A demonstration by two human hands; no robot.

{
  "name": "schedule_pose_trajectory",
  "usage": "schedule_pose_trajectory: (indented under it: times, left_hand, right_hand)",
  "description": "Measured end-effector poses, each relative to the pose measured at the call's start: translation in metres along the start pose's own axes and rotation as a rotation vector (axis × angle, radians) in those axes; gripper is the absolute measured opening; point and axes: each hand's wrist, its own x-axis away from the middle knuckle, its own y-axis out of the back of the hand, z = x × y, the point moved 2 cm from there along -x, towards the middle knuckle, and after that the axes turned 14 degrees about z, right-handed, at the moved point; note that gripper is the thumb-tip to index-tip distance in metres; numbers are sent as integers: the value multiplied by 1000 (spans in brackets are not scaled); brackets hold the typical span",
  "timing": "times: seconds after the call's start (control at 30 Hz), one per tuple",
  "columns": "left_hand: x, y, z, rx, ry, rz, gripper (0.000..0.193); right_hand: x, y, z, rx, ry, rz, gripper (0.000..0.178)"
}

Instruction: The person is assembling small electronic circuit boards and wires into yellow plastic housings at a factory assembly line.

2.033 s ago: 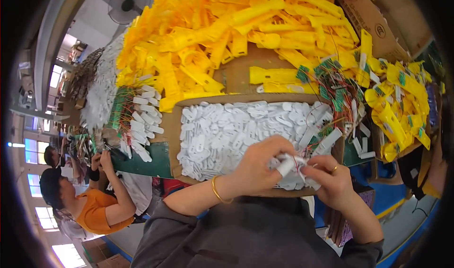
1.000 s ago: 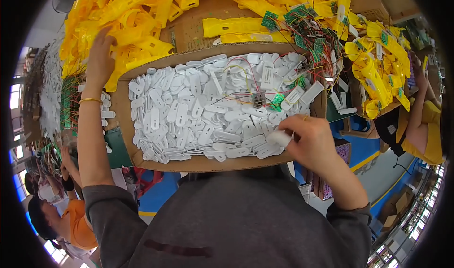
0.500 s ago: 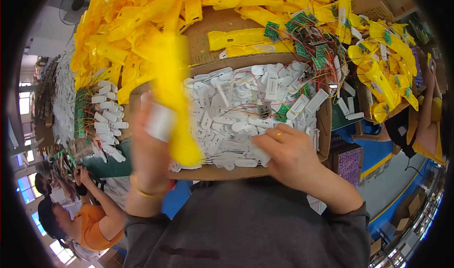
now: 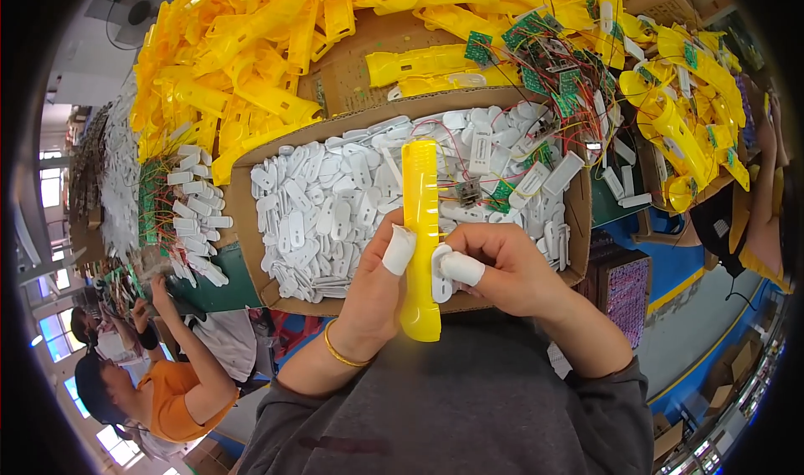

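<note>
A long yellow plastic shell point(image 4: 420, 249) stands lengthwise in front of my chest, over the near edge of the box. Wrapped round its left side is my left hand point(image 4: 375, 286), its thumb covered with white tape. My right hand point(image 4: 511, 267), thumb also taped, pinches a small white oval plastic piece point(image 4: 440, 276) against the shell's right edge. Whether the piece sits inside the shell or only touches its edge, I cannot tell. Beneath both hands lies a cardboard box point(image 4: 289, 140) full of similar loose white pieces point(image 4: 327, 215).
Yellow shells point(image 4: 251, 48) are heaped behind the box. Green circuit boards point(image 4: 536, 77) with tangled red and black wires lie at the back right. White battery-like blocks point(image 4: 199, 211) sit at the left. A person in orange point(image 4: 172, 400) works at the left; another person's arm point(image 4: 766, 165) shows at the right.
My left hand has brought the yellow shell from the left to the middle, before my chest. My right hand has lifted a white piece from the box to the shell's edge.
</note>
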Motion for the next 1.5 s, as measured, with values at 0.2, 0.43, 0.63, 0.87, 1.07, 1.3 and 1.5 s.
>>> schedule_pose_trajectory:
  times: [0.2, 0.43, 0.63, 0.87, 1.07, 1.3, 1.5]
  left_hand:
    - [-2, 3, 3, -121, -17, 35, 35]
    - [22, -2, -5, -259, 149, 384, 71]
    - [31, 18, -17, -179, 34, 28, 74]
    - [35, 8, -25, -420, -194, 18, 75]
    - [31, -14, -41, -692, -495, 106, 77]
    - [15, -11, -27, -492, -371, 68, 68]
    - [13, -7, -25, -419, -335, 20, 63]
  right_hand:
    - [0, -5, 4, 67, -194, -21, 13]
    - [6, -4, 0, -178, -128, 3, 9]
    - [-11, 34, 49, 1850, 380, -61, 26]
    - [-13, 43, 64, 1591, 514, 0, 33]
    - [3, 0, 46, 926, 321, 34, 50]
    - [2, 7, 23, 1076, 537, 1, 48]
    - [0, 6, 11, 1383, 645, -206, 42]
